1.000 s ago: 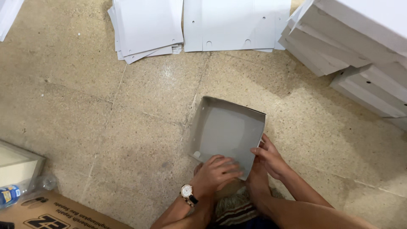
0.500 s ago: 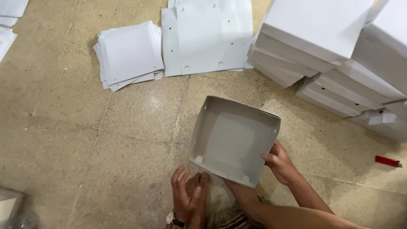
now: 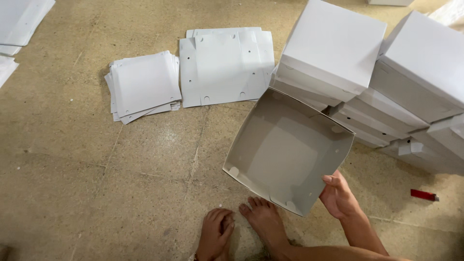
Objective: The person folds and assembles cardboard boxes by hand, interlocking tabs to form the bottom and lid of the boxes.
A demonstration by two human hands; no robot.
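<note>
Open box tray (image 3: 285, 150): white-grey card, tilted, holding nothing | right hand (image 3: 338, 195): closed on its near corner | left hand (image 3: 212, 237): fingers curled, holding nothing, beside bare foot (image 3: 263, 220) | closed white boxes (image 3: 367, 72): stacked behind.

The open box tray (image 3: 285, 152) looks like thin white cardboard, matt and smooth inside, greyish where the shade falls. Same stuff for the flat die-cut sheets (image 3: 224, 65) and the smaller square stack (image 3: 143, 84), plain uncoated-looking card with punched holes. The stacked finished boxes (image 3: 338, 46) have a slightly cleaner, brighter white face, still no real shine. Floor (image 3: 72, 169) is rough speckled stone or concrete, dull tan, with scratchy joint lines. Little red thing (image 3: 424, 195) looks like glossy plastic
</note>
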